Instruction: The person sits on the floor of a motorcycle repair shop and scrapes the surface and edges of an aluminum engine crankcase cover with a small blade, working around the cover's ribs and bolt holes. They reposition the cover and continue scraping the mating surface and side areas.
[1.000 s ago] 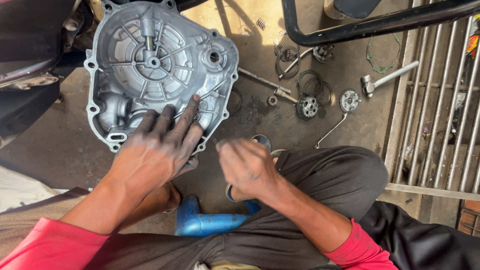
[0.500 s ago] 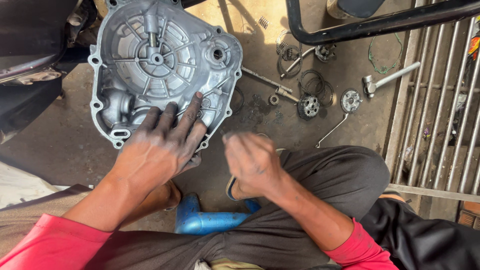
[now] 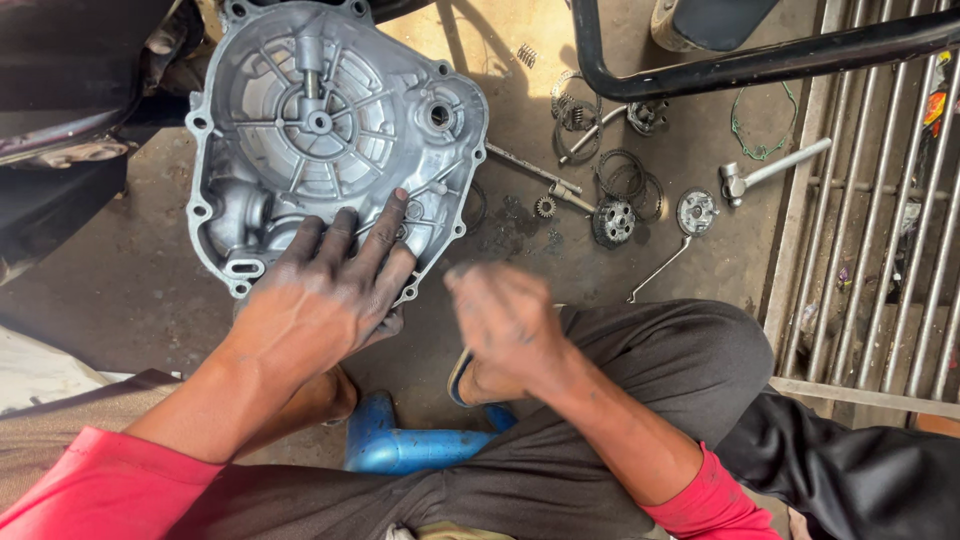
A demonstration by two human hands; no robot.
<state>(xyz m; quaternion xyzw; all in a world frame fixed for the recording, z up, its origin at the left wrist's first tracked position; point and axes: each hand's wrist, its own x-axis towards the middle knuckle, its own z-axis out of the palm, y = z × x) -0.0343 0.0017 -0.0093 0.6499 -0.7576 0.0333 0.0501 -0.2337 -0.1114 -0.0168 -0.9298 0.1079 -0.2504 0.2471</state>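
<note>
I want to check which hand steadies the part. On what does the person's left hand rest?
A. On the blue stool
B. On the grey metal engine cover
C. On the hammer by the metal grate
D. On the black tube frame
B. The left hand lies flat, fingers spread, on the lower edge of the grey metal engine cover, while the right hand is blurred beside it, off the cover.

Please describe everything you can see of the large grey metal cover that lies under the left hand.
The engine cover looks like cast aluminium, dull grey, with its inner side facing up. Ribs spread out from a round hub in the middle, a round hole sits near its right edge, and bolt lugs ring its rim. It lies flat on the dirty concrete floor. The left hand presses flat on its lower part, fingers spread; the blurred right hand is apart from it.
</note>
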